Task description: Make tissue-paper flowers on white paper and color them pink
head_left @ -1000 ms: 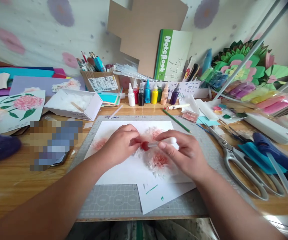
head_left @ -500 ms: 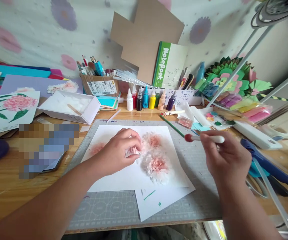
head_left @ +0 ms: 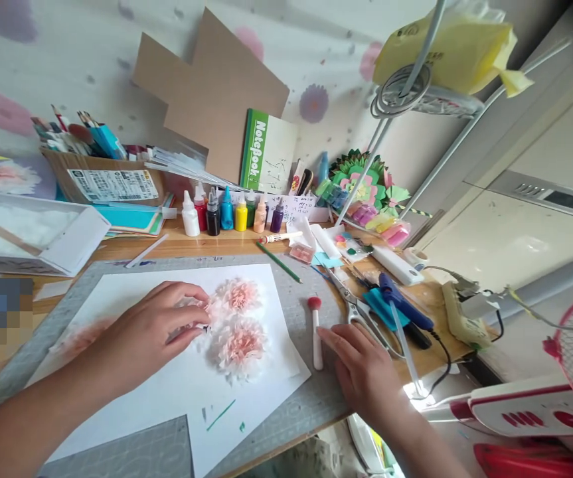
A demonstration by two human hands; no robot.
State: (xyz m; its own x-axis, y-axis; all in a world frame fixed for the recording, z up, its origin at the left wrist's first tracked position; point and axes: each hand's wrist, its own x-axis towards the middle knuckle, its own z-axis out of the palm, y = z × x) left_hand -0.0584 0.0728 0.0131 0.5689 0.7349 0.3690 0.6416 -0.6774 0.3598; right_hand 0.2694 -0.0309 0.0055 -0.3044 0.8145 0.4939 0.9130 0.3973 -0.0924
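Observation:
My left hand (head_left: 171, 318) is over the white sheet (head_left: 151, 405), thumb and fingers closed around a small pale pink-and-white ruffled paper flower (head_left: 189, 302), mostly hidden by the fingers. Just to its right are two fuller fluffy flowers, one farther back (head_left: 242, 295) and one nearer (head_left: 243, 346), both pink at the centre. Another pinkish flower (head_left: 87, 335) shows partly behind my left wrist. A makeup-type brush (head_left: 317, 332) with a red tip and white handle lies on the grey cutting mat (head_left: 286, 299). My right hand (head_left: 366, 365) is beside it, fingers extended, the index fingertip at the handle.
Several paint bottles (head_left: 226, 212) stand in a row behind the mat. Scissors (head_left: 360, 309) and a blue glue gun (head_left: 398, 302) lie to the right. A green pencil (head_left: 279, 261) is at the mat's back edge. A white box (head_left: 80, 242) sits at left.
My right hand has lowered and released the brush, which now lies on the mat. My left hand stays at the small flower. The view has turned to the right.

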